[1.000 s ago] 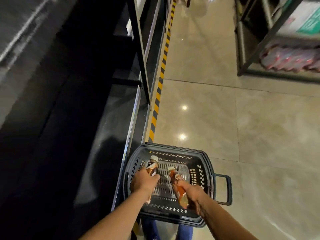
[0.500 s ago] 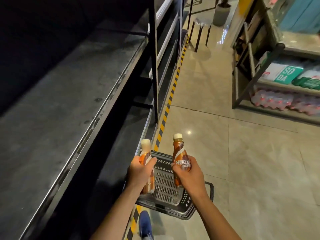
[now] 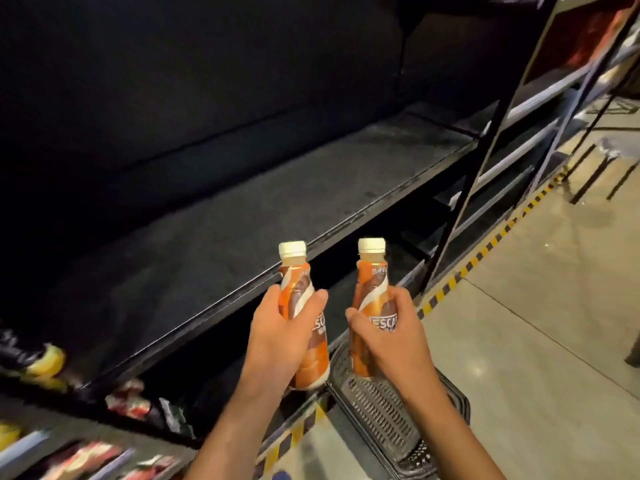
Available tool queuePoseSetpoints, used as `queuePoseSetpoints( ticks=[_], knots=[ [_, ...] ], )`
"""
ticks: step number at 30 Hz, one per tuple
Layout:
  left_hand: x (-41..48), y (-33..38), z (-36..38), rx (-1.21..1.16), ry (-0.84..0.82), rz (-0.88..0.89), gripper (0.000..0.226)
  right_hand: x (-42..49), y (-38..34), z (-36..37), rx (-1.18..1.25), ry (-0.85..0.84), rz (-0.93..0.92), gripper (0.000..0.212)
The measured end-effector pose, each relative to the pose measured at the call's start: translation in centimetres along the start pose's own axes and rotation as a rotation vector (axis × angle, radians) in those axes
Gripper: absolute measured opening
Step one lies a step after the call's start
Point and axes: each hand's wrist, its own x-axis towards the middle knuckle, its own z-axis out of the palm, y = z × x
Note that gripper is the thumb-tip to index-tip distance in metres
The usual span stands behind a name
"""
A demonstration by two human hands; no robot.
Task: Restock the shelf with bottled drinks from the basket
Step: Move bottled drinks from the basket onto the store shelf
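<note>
Both hands full: left hand (image 3: 280, 341) wrapped round the lower body of one coffee bottle (image 3: 303, 317), right hand (image 3: 391, 337) wrapped round a second coffee bottle (image 3: 372, 306); fingers closed on the labels, thumbs across the fronts; white caps up, both bottles upright and side by side, apart from each other. Gripped low and kept vertical, most likely so each base can be set straight down on a flat surface without a change of hold.

Held in front of the dark metal shelf (image 3: 242, 216), just short of its front lip and a little above the board; nothing yet touching it. Shelf board bare across the stretch in view, with room along the front edge; back of the bay lost in shadow, so whatever sits deeper cannot be told.

Below, on the tiled floor (image 3: 536, 306), the black plastic basket (image 3: 381, 407), partly hidden behind the forearms; mesh bottom visible and no further bottles seen in the exposed part. Yellow-and-black hazard tape (image 3: 485, 251) along the foot of the racking. Blurred snack packets (image 3: 128, 403) on a lower shelf at the left, out of the way.

Judged as the carry-to-shelf step, placement not yet done; next, probably forward and down onto the board, bases landing clear of the raised lip to avoid a tip.
</note>
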Motion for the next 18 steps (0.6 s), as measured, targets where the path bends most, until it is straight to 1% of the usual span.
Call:
queuePoseSetpoints(
  ticks=[5, 8, 11, 15, 18],
  knots=[
    [-4.8, 1.6, -11.2, -0.063, 0.244, 0.097, 0.017, -4.7, -6.4, 8.5, -0.015, -0.268, -0.167, 0.03],
    [-8.0, 1.4, -18.3, -0.082, 0.39, 0.155, 0.017, -8.9, -9.8, 13.6, 0.014, -0.413, -0.259, 0.027],
    [-11.8, 0.5, -25.4, -0.082, 0.535, 0.177, 0.018, -14.0, -12.6, 18.7, 0.063, -0.545, -0.338, 0.027],
    [-17.4, -1.6, -35.0, -0.084, 0.702, 0.195, 0.02, -21.9, -15.4, 25.6, 0.079, -0.671, -0.415, 0.026],
    [-21.8, -3.6, -42.0, -0.095, 0.772, 0.204, 0.023, -28.3, -17.0, 30.9, 0.088, -0.72, -0.467, 0.025]
  ],
)
